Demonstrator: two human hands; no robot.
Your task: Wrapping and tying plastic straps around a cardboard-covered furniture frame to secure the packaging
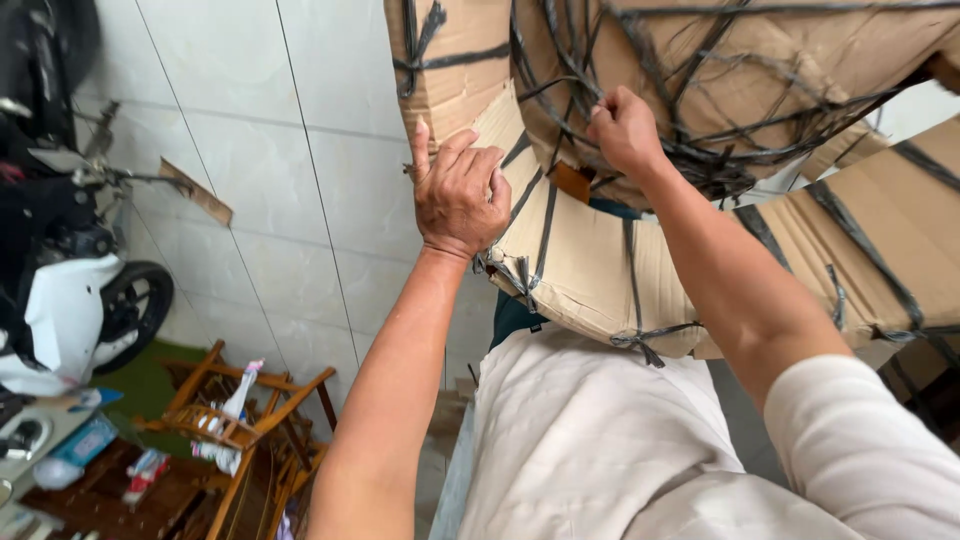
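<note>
A stack of brown cardboard boxes point(590, 270) bound with black straps point(700, 120) fills the upper right of the head view, resting on a white sack point(590, 440). My left hand point(458, 190) lies flat against the corner of a box, fingers pressed on the cardboard near a strap. My right hand point(625, 128) is curled at a tangle of black straps on the upper box, fingers pinching them. Both forearms reach up from the bottom of the frame, the right in a white sleeve.
A white tiled wall point(280, 170) stands behind. At left, a parked motor scooter point(70, 290) with a black tyre. Below left, a wooden rack point(235, 420) holds tubes and small items, beside a dark wooden table point(110, 490).
</note>
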